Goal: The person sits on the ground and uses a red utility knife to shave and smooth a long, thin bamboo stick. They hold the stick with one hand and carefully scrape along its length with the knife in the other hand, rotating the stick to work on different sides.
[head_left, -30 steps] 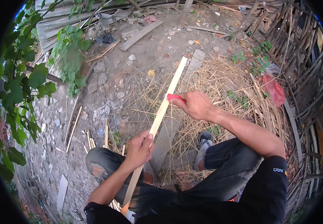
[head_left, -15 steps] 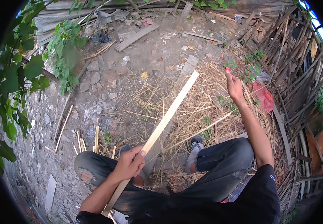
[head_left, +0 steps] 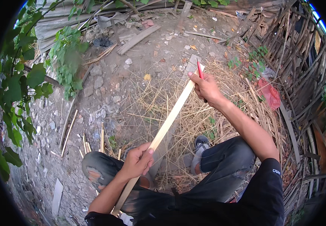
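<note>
A long, pale split bamboo strip (head_left: 173, 114) slants from beside my left thigh up and away to the right. My left hand (head_left: 138, 161) is wrapped round its lower part, above my left knee. At the strip's far end is my right hand (head_left: 207, 87), closed on a slim red tool (head_left: 200, 70) with a dark end showing below the fist; its exact kind is unclear. The right thumb lies against the strip's tip, with the red tool crossing close to it.
Bamboo shavings (head_left: 212, 109) litter the ground before my feet. Several cut strips (head_left: 102, 138) lie by my left knee. A red plastic bag (head_left: 269, 93) and a stack of sticks (head_left: 298, 67) are at the right; a plank (head_left: 138, 39) lies farther off. Leafy vines (head_left: 66, 56) hang left.
My right hand has swung left from over the shavings to the strip's far end, carrying the red tool. My left hand keeps its hold and has shifted slightly right.
</note>
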A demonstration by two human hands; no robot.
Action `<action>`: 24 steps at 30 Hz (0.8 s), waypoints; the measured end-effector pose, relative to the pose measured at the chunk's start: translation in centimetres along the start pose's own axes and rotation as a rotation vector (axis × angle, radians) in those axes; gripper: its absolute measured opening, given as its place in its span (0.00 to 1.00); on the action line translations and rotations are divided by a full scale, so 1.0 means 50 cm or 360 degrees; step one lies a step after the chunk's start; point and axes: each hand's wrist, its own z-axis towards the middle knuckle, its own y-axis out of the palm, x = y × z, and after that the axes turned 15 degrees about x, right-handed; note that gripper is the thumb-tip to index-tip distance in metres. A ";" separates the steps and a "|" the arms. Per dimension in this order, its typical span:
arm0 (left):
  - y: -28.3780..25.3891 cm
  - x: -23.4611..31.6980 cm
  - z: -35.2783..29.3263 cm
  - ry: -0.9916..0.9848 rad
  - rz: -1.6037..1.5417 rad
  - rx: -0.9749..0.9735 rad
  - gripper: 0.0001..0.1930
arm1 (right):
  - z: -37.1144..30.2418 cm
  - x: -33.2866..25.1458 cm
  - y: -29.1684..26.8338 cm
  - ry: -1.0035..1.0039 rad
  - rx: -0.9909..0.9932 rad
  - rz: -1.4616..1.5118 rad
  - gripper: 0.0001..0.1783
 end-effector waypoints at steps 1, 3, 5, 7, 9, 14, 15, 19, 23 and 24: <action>-0.001 -0.001 0.002 0.0007 0.0001 0.0008 0.19 | -0.003 0.003 -0.001 0.0010 -0.0069 -0.0059 0.22; -0.002 -0.012 0.003 0.0006 -0.0004 0.0033 0.20 | -0.024 0.012 0.009 0.0044 -0.0219 -0.0182 0.21; -0.003 -0.015 0.011 0.0018 -0.0007 0.0043 0.21 | -0.050 0.016 0.025 0.0132 -0.0442 -0.0209 0.18; -0.003 -0.016 0.012 0.0015 -0.0015 0.0048 0.22 | -0.076 0.016 0.045 0.0221 -0.0613 -0.0202 0.17; -0.002 -0.012 0.015 0.0008 -0.0018 0.0032 0.22 | -0.073 0.021 0.048 0.0246 -0.0541 -0.0102 0.15; -0.006 -0.014 0.010 0.0054 -0.0037 -0.0105 0.25 | -0.013 0.011 0.027 0.0245 -0.0172 0.0197 0.20; -0.007 -0.019 0.010 0.0040 -0.0050 -0.0159 0.26 | -0.004 -0.003 0.014 0.0229 -0.0049 0.0278 0.21; -0.008 -0.017 0.003 0.0010 -0.0038 -0.0340 0.27 | 0.042 0.008 -0.070 0.0214 0.0277 0.0392 0.21; -0.008 -0.018 -0.007 -0.0003 -0.0029 -0.0224 0.25 | 0.028 0.013 -0.092 0.0180 0.0245 0.0199 0.16; -0.008 -0.019 -0.009 0.0003 -0.0031 -0.0195 0.25 | 0.020 0.009 -0.092 0.0181 0.0221 0.0158 0.16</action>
